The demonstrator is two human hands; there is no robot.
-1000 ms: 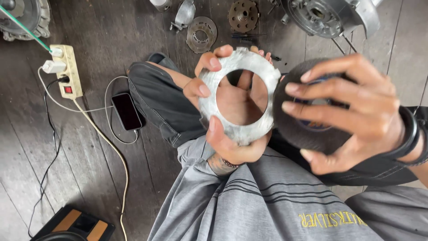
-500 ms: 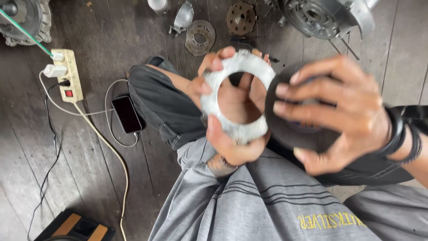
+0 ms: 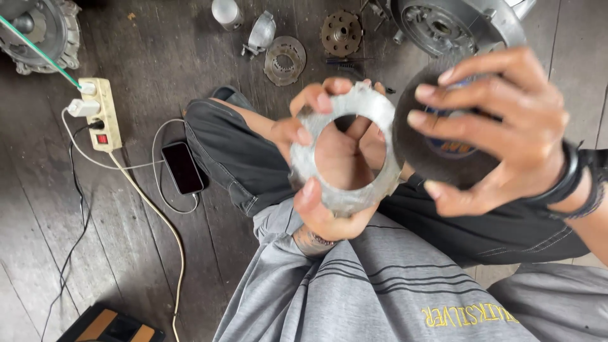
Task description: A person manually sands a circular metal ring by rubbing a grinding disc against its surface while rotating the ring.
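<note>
My left hand (image 3: 329, 171) grips a flat silver-grey metal ring (image 3: 380, 117) with notched outer edge, thumb on its lower rim and fingers over the top. Through its hole I see my palm. Just right of it, my right hand (image 3: 506, 133) holds a dark round abrasive disc (image 3: 424, 136) with a blue centre label, fingers spread across its face. Disc and ring sit side by side, nearly touching, above my lap.
A phone (image 3: 182, 167) lies charging on the dark plank floor beside a power strip (image 3: 101, 114). Several round metal parts (image 3: 284, 60) and a large engine casing (image 3: 456, 25) lie at the top. Another casing (image 3: 38, 31) sits top left.
My right hand has lifted the dark disc slightly up and tilted it, and both hands have moved closer to the camera. The ring stays in my left hand.
</note>
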